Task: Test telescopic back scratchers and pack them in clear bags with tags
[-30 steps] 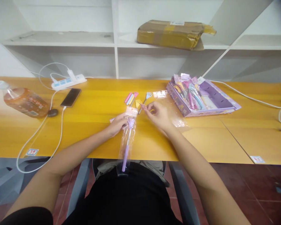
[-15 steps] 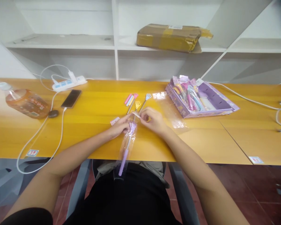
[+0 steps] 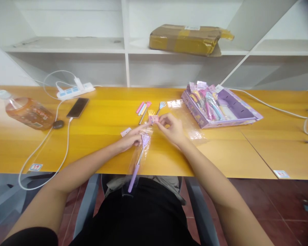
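A purple back scratcher (image 3: 136,172) lies inside a clear plastic bag (image 3: 146,147), its claw end toward the shelf and its handle past the table's front edge. My left hand (image 3: 131,139) is closed on the bag near the claw, index finger stretched toward the bag's top. Between the fingertips of my right hand (image 3: 173,129) is a small pink printed card (image 3: 153,119), just above the bag's top. Beyond my hands lie a yellow back scratcher (image 3: 151,112), partly hidden by the card, a blue back scratcher (image 3: 162,105) and a pink back scratcher (image 3: 145,112).
Coloured handles (image 3: 141,108) lie beside the pink scratcher. Another card (image 3: 125,132) is left of my left hand. A purple box (image 3: 242,107) of bagged scratchers stands right, with a flat plastic bag (image 3: 186,119) beside it. Left are a phone (image 3: 77,107), bottle (image 3: 30,112) and power strip (image 3: 76,91).
The card in my right hand has turned from nearly edge-on to show its pink face, and has moved slightly away from me. The left hand has barely moved. The scratcher's handle has shifted slightly left.
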The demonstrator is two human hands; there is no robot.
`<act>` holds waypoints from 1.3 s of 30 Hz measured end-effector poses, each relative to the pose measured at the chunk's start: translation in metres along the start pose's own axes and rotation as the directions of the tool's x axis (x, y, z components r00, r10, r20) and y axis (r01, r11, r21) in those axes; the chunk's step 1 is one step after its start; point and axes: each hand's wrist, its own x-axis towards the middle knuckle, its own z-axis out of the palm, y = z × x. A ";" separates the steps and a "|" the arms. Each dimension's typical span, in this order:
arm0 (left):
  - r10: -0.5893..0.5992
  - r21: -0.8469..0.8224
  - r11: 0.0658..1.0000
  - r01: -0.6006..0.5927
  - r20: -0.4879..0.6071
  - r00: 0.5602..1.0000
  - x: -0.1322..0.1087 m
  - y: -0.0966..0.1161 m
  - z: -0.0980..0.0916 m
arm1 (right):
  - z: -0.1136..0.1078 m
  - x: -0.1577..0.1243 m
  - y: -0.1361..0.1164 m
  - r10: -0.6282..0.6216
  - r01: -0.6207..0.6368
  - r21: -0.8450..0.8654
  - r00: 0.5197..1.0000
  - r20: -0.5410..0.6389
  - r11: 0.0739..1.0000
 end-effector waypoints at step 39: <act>0.124 -0.036 0.990 -0.139 -0.273 0.954 0.008 -0.015 0.007 | 0.011 -0.004 -0.005 -0.005 -0.010 0.053 0.961 0.276 0.999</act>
